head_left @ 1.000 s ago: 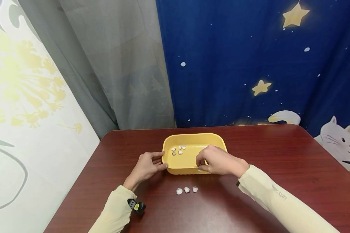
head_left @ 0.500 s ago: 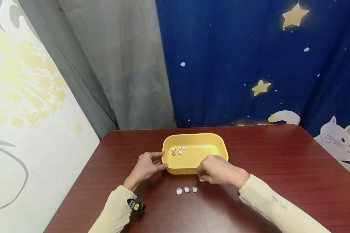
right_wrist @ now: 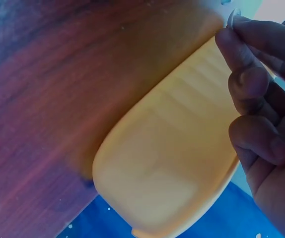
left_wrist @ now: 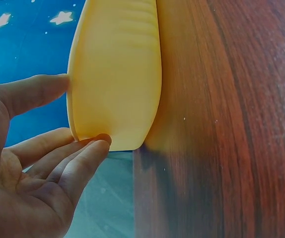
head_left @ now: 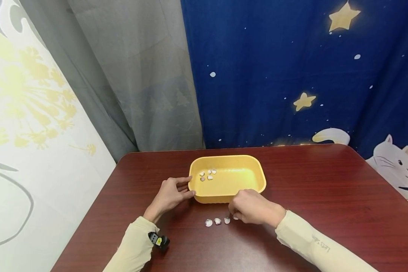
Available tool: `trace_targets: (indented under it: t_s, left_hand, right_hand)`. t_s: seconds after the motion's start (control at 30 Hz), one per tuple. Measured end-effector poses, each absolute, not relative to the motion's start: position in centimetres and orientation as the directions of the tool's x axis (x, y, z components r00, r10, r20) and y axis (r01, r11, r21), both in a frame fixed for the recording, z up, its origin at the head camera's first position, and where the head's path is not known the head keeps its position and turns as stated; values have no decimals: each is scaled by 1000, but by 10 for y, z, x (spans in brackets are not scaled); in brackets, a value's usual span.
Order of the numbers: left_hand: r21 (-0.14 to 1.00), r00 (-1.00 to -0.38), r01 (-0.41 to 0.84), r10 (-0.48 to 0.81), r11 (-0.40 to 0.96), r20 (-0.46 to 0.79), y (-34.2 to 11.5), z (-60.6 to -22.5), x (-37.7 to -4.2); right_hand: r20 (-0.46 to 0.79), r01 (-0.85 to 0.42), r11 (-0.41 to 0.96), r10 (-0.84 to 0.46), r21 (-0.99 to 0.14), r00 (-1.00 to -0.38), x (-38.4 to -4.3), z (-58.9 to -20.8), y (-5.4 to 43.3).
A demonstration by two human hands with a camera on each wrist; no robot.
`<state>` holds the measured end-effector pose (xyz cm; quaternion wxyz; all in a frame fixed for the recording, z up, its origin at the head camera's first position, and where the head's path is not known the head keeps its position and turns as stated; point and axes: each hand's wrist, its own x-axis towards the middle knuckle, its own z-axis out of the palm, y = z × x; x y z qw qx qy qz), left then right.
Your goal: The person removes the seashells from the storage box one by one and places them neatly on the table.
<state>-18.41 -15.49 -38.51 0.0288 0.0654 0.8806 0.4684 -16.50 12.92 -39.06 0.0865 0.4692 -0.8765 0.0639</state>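
Note:
My right hand (head_left: 253, 207) pinches a small white seashell (right_wrist: 233, 19) between thumb and fingertip. The hand is low over the table, right of a row of three shells (head_left: 217, 221); its other fingers curl in toward the palm. At the left end of a shallow yellow plastic basin (head_left: 229, 189), my left hand (head_left: 171, 194) holds on by the rim. In the left wrist view its thumb (left_wrist: 43, 91) meets the rim and its fingertips (left_wrist: 100, 143) lie against the end wall. Inside the basin, several more shells (head_left: 209, 177) lie grouped toward the left.
The dark red-brown wooden table (head_left: 309, 181) reaches back to a blue star-patterned curtain (head_left: 265, 75). A grey curtain (head_left: 142, 75) and a white patterned panel (head_left: 34, 151) stand along the left. A black wrist device (head_left: 159, 241) shows at the left sleeve.
My right hand has moved from over the basin's front wall toward me, down beside the row of shells, with its shell still pinched. The left hand and basin have stayed put.

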Motion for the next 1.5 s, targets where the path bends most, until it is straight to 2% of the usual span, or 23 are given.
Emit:
trace_targets:
  t_s: [0.43,0.67,0.97,1.27,1.5]
  left_hand:
    - [822,-990,88,137,562,13,-155,-386,-185]
    - [827,-990,89,142,556,12,-155,-386,-185]
    - [825,-990,90,139,558,14,-155,-385,-184]
    - [832,-989,92,146,548,13,-155,-384,-184]
    - [831,-986,109,164,546,21,-156,-383,-183]
  right_hand:
    - [211,-830,557,-809,-22,-549,-164,-401,126]
    - [189,-820,571,-802,-36,-567,-164,-401,127]
    - [200,-821,571,-803,-12,-562,-164,-394,128]
    - [200,-842,539,-829,33,-523,-166,-375,128]
    - [164,-870,493,-859,8,-485,-172,-356,126]
